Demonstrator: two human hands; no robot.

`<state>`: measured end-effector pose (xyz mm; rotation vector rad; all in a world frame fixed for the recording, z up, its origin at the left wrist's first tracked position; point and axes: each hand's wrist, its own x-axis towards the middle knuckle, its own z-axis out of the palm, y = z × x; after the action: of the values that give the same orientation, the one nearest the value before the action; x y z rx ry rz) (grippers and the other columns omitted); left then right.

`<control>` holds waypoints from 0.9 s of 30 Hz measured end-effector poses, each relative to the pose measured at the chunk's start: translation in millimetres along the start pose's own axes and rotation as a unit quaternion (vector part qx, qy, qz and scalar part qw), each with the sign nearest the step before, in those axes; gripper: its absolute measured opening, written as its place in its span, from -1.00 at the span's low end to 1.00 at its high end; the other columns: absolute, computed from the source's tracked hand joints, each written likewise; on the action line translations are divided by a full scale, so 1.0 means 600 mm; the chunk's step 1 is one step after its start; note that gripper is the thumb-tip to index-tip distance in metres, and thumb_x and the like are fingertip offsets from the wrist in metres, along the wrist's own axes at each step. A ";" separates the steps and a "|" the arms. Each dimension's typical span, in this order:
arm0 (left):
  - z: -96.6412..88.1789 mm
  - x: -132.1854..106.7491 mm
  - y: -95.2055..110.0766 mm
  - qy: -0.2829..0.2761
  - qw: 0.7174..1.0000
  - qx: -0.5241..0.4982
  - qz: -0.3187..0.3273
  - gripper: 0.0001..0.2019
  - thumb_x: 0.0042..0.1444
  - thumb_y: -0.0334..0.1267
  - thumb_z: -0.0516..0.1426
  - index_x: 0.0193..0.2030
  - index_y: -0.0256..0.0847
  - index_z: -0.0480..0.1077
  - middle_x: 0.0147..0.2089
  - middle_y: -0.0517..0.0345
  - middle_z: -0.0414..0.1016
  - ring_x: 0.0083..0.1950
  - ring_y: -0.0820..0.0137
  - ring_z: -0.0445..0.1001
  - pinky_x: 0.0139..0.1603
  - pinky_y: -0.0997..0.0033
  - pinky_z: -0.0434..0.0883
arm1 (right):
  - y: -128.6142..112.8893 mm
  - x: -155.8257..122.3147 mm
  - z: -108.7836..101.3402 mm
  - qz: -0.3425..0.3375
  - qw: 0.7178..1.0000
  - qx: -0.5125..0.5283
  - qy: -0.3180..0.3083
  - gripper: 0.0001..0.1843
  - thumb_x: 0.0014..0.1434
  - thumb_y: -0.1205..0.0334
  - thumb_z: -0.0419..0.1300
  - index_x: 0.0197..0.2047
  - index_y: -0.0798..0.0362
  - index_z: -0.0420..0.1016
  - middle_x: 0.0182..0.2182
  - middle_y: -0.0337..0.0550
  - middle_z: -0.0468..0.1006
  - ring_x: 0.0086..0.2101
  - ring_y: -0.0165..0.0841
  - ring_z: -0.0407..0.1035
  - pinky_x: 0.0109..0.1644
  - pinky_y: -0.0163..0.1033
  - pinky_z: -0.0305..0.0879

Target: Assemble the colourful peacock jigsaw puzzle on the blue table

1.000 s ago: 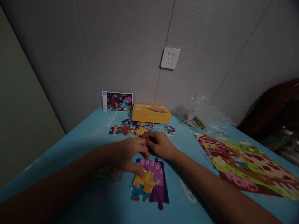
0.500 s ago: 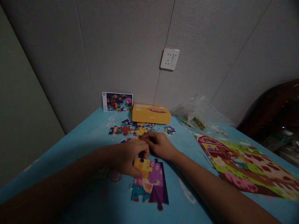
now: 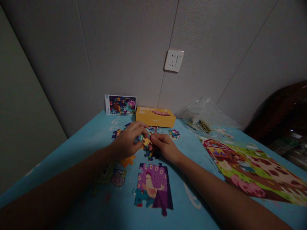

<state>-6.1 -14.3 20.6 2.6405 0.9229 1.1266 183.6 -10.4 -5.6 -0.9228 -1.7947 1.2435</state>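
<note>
Close together over the pile, my left hand (image 3: 130,139) and my right hand (image 3: 167,149) both pinch at a small yellow-and-blue puzzle piece (image 3: 146,141). Its edges are partly covered by my fingers. Below them, on the blue cloth, lies a joined puzzle section (image 3: 154,187) with a purple, many-eyed figure and a pale bird-like shape. An orange puzzle piece (image 3: 128,161) rests under my left wrist. Dark puzzle pieces (image 3: 150,156) lie beneath my right fingers. More loose pieces (image 3: 117,133) are behind my left hand, which hides part of the pile.
A picture card (image 3: 121,104) leans against the wall beside a yellow box (image 3: 155,117). One small cluster of pieces (image 3: 174,134) lies right of the pile. Further right are a clear plastic bag (image 3: 203,118) and a finished farm puzzle (image 3: 254,172). A socket (image 3: 174,60) is on the wall.
My left hand has moved up and away from the joined section. The yellow-orange piece that covered its upper left is gone from there; an orange piece now lies to the left. A yellow-and-blue piece is between my hands.
</note>
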 end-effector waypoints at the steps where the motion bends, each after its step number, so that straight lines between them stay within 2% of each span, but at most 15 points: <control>1: 0.001 0.000 0.001 -0.008 1.000 -0.002 0.000 -0.80 0.03 -0.49 0.03 -0.21 -0.21 0.32 -0.07 0.02 0.36 0.04 0.27 0.32 0.08 0.22 0.29 | 0.000 0.000 0.000 -0.005 1.000 -0.003 0.002 -0.42 0.15 -0.24 0.02 -0.55 0.12 0.35 -0.61 -0.23 0.35 -0.58 -0.48 0.17 -0.46 -0.34 0.10; 4: 0.003 -0.001 0.003 -0.024 1.000 0.000 -0.003 -0.73 0.05 -0.46 0.03 -0.08 -0.20 0.29 -0.11 0.03 0.40 0.00 0.27 0.35 0.05 0.21 0.32 | 0.000 0.001 0.000 -0.009 1.000 0.000 -0.001 -0.43 0.15 -0.24 0.03 -0.55 0.11 0.35 -0.61 -0.23 0.35 -0.58 -0.48 0.18 -0.45 -0.34 0.10; 7: 0.005 -0.002 -0.006 -0.011 0.999 0.011 -0.033 -0.65 0.07 -0.41 0.05 0.04 -0.19 0.24 -0.04 0.02 0.39 0.01 0.27 0.37 0.04 0.24 0.34 | 0.001 0.003 -0.002 -0.015 1.000 0.003 0.018 -0.45 0.16 -0.22 0.03 -0.56 0.10 0.33 -0.63 -0.26 0.32 -0.60 -0.49 0.15 -0.48 -0.34 0.07; 9: 0.006 -0.002 -0.020 0.015 0.997 0.025 -0.075 -0.58 0.08 -0.37 0.06 0.12 -0.20 0.18 0.00 0.00 0.38 0.04 0.26 0.37 0.06 0.25 0.34 | 0.000 0.006 -0.006 -0.020 0.996 -0.010 0.084 -0.45 0.16 -0.21 0.03 -0.58 0.09 0.29 -0.65 -0.28 0.28 -0.61 -0.50 0.11 -0.50 -0.35 0.04; 11: 0.006 -0.002 -0.037 0.022 0.990 0.068 -0.124 -0.53 0.08 -0.29 0.09 0.16 -0.24 0.18 0.02 -0.04 0.38 0.07 0.21 0.35 0.10 0.20 0.30 | -0.001 0.010 -0.013 -0.015 0.983 -0.012 0.182 -0.46 0.15 -0.22 0.02 -0.58 0.08 0.27 -0.66 -0.29 0.26 -0.62 -0.49 0.09 -0.53 -0.35 0.02; 13: 0.007 -0.004 -0.052 -0.032 0.975 0.137 -0.173 -0.49 0.05 -0.13 0.13 0.14 -0.26 0.26 0.04 -0.11 0.36 0.10 0.09 0.31 0.13 0.07 0.26 | -0.002 0.015 -0.019 0.004 0.966 0.015 0.260 -0.51 0.14 -0.22 0.01 -0.49 0.07 0.29 -0.64 -0.29 0.29 -0.63 -0.49 0.09 -0.56 -0.35 0.01; 16: 0.008 -0.009 -0.066 -0.141 0.943 0.183 -0.237 -0.31 -0.03 0.17 0.12 0.18 -0.18 0.29 0.18 -0.20 0.25 0.19 -0.09 0.20 0.12 -0.12 0.20 | -0.001 0.020 -0.024 0.056 0.948 0.063 0.305 -0.56 0.11 -0.13 0.07 -0.15 0.08 0.33 -0.55 -0.27 0.38 -0.65 -0.47 0.11 -0.60 -0.34 0.04; 18: 0.008 -0.012 -0.069 -0.178 0.933 0.185 -0.254 -0.28 -0.03 0.23 0.08 0.22 -0.12 0.26 0.25 -0.20 0.18 0.23 -0.10 0.15 0.13 -0.15 0.16 | 0.002 0.021 -0.023 0.083 0.945 0.060 0.311 -0.46 0.08 -0.02 0.11 0.07 0.09 0.23 -0.49 -0.25 0.42 -0.64 -0.45 0.17 -0.59 -0.32 0.09; 20: 0.008 -0.012 -0.073 -0.182 0.932 0.183 -0.254 -0.33 0.01 0.19 0.07 0.21 -0.09 0.27 0.25 -0.17 0.18 0.23 -0.06 0.16 0.15 -0.11 0.15 | 0.007 0.020 -0.020 0.076 0.949 0.024 0.304 -0.38 0.06 0.09 0.13 0.17 0.09 0.16 -0.46 -0.25 0.43 -0.58 -0.42 0.24 -0.53 -0.31 0.16; 24: 0.012 -0.012 -0.083 -0.152 0.940 0.189 -0.241 -0.50 0.05 0.04 0.09 0.13 -0.05 0.36 0.17 -0.07 0.27 0.16 0.01 0.23 0.12 -0.04 0.20 | 0.013 0.012 -0.016 0.004 0.963 -0.162 0.217 -0.57 0.07 0.25 0.10 0.04 0.11 0.36 -0.40 -0.18 0.47 -0.39 -0.36 0.35 -0.27 -0.24 0.28; 27: 0.018 -0.012 -0.086 -0.148 0.947 0.180 -0.223 -0.53 0.09 -0.04 0.07 0.16 -0.02 0.33 0.22 -0.05 0.24 0.21 0.01 0.18 0.14 -0.09 0.17 | 0.013 0.007 -0.016 -0.037 0.935 -0.319 0.150 -0.50 0.04 0.30 0.16 0.10 0.13 0.37 -0.10 -0.01 0.50 -0.10 -0.23 0.32 0.03 -0.10 0.21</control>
<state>-27.8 24.1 -8.9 2.5446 1.6705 0.4769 191.5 -0.8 -10.0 -1.2991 -1.9797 0.4202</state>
